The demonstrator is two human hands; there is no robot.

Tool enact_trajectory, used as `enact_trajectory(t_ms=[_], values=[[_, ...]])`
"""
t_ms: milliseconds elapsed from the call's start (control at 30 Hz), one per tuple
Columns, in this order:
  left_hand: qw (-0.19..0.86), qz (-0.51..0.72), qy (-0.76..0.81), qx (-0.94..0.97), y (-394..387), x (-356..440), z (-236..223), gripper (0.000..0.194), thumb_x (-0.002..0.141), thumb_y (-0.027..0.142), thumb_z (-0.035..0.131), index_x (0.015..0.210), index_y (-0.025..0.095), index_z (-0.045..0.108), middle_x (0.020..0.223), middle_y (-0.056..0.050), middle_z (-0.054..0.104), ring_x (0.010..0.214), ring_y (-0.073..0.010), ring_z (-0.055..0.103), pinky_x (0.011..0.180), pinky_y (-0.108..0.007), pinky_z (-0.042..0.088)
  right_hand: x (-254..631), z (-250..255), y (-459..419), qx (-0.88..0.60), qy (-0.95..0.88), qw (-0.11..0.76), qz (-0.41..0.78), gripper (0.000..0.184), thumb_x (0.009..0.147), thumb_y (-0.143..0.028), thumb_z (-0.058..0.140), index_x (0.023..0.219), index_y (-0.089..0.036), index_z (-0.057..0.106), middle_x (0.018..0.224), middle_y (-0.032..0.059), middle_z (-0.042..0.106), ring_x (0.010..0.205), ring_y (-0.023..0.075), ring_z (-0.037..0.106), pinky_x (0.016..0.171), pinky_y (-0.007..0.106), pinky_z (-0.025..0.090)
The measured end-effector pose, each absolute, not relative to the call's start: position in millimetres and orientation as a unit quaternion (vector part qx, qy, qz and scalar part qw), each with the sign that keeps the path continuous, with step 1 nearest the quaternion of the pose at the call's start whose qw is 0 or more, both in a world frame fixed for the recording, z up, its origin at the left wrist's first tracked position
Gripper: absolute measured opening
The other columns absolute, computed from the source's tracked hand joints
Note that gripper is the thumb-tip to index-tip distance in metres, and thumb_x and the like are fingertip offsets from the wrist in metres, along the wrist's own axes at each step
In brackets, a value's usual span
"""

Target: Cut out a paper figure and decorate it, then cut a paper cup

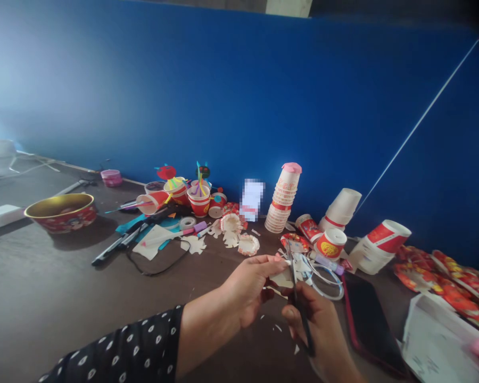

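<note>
My left hand (245, 290) pinches a small piece of off-white paper (281, 280) between thumb and fingers. My right hand (323, 324) is wrapped around dark-handled scissors (304, 322), their blades pointing up and away, right against the paper's edge. Whether the blades are parted is hard to see. Small white paper scraps (278, 327) lie on the table below both hands. Just beyond the scissors are a red patterned cut cup piece (294, 242) and a looped white band (331, 295). The fingertips of my left hand partly cover the paper.
A tall stack of paper cups (280, 205) stands behind my hands. More cups (331, 244) and a phone (373, 322) are at the right. To the left are a gold-rimmed bowl (62, 218), decorated cups (199, 199) and a tape roll (188, 223). A blue partition (223, 106) closes the back.
</note>
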State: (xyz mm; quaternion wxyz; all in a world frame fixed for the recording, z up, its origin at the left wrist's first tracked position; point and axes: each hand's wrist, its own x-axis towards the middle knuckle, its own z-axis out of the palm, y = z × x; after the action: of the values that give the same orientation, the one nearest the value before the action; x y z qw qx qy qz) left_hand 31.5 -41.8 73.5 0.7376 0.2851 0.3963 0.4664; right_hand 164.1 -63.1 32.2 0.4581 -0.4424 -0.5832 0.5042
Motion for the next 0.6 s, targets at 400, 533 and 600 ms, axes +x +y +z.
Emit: enact_trajectory(t_ms=[400, 533, 600], values=[[0.738, 0.468, 0.393, 0.288, -41.2, 32.0, 71.2, 0.012, 0.067, 0.022, 0.063, 0.072, 0.014, 0.055, 0.066, 0.001, 0.056, 0.055, -0.0093, 0.054, 0.053, -0.021, 0.031, 166.2, 28.8, -61.9, -0.407, -0.609, 0.474, 0.488, 0.043, 0.06, -0.052, 0.072, 0.081, -0.016, 0.058, 0.051, -0.0067, 0.045, 0.038, 0.0058, 0.036, 0.033, 0.016, 0.028], [0.737, 0.466, 0.388, 0.298, -41.6, 32.6, 68.7, 0.014, 0.066, 0.024, 0.064, 0.072, 0.014, 0.056, 0.065, 0.001, 0.055, 0.056, -0.0095, 0.053, 0.054, -0.022, 0.031, 167.2, 28.2, -61.7, -0.4, -0.607, 0.477, 0.494, 0.04, 0.062, -0.05, 0.072, 0.079, -0.016, 0.059, 0.053, -0.0063, 0.045, 0.039, 0.0052, 0.034, 0.033, 0.016, 0.027], [0.737, 0.469, 0.387, 0.296, -42.3, 33.3, 68.1, 0.013, 0.066, 0.023, 0.064, 0.072, 0.014, 0.056, 0.064, 0.001, 0.055, 0.056, -0.0092, 0.052, 0.053, -0.022, 0.032, 167.6, 28.0, -61.9, -0.398, -0.607, 0.479, 0.494, 0.04, 0.063, -0.051, 0.071, 0.078, -0.017, 0.058, 0.054, -0.0054, 0.046, 0.039, 0.0052, 0.033, 0.033, 0.016, 0.027]])
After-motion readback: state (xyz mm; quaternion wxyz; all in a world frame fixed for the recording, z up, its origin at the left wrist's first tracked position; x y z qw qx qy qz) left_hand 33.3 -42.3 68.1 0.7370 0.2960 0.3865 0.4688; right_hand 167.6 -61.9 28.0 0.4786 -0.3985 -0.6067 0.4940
